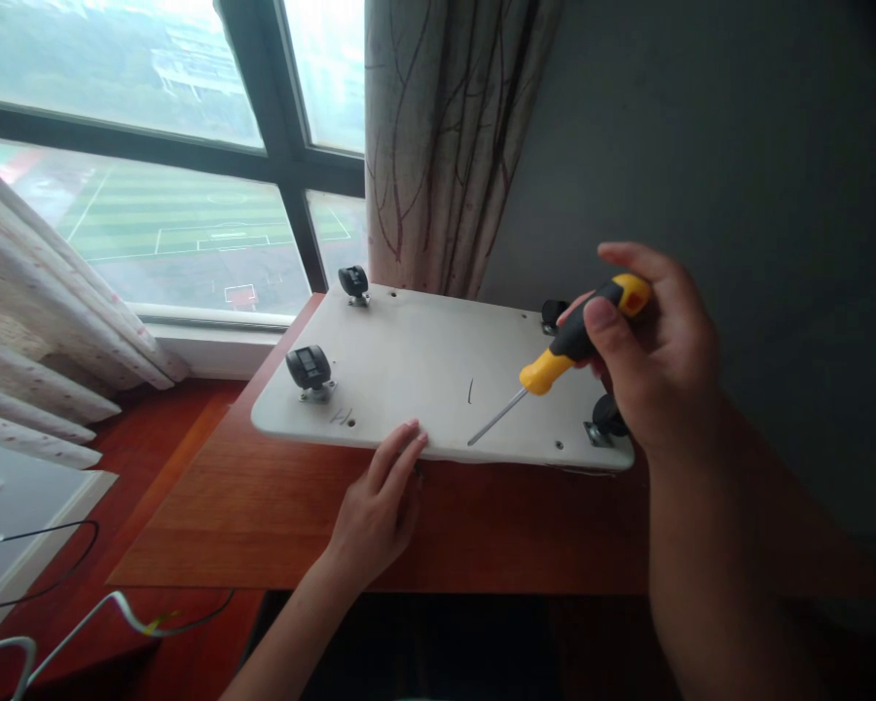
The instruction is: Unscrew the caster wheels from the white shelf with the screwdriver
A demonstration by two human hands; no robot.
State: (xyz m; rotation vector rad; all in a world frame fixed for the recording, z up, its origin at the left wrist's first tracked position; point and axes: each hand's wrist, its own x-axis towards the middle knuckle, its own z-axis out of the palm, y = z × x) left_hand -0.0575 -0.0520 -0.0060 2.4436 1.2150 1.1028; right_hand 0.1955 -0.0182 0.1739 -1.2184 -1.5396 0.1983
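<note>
A screwdriver [576, 336] with a yellow-and-black handle is held in my right hand [664, 360], thumb along the handle and one finger raised off it. Its thin metal shaft slants down to the left, and the tip appears at or just above the front part of a white board [409, 360]. My left hand [380, 497] grips the board's front edge, two fingertips on top and the others partly hidden lower down. Black casters sit near the corners: two on the left, the nearer one [309, 368] larger in view, and two on the right, partly behind my right hand.
The board lies on a reddish wooden table [263, 516]. Behind it hang a patterned curtain [445, 146] and a grey wall [701, 146]. A window overlooks a sports field at left. White and black cables [121, 604] run by the table's lower left. Small holes and pencil marks dot the board.
</note>
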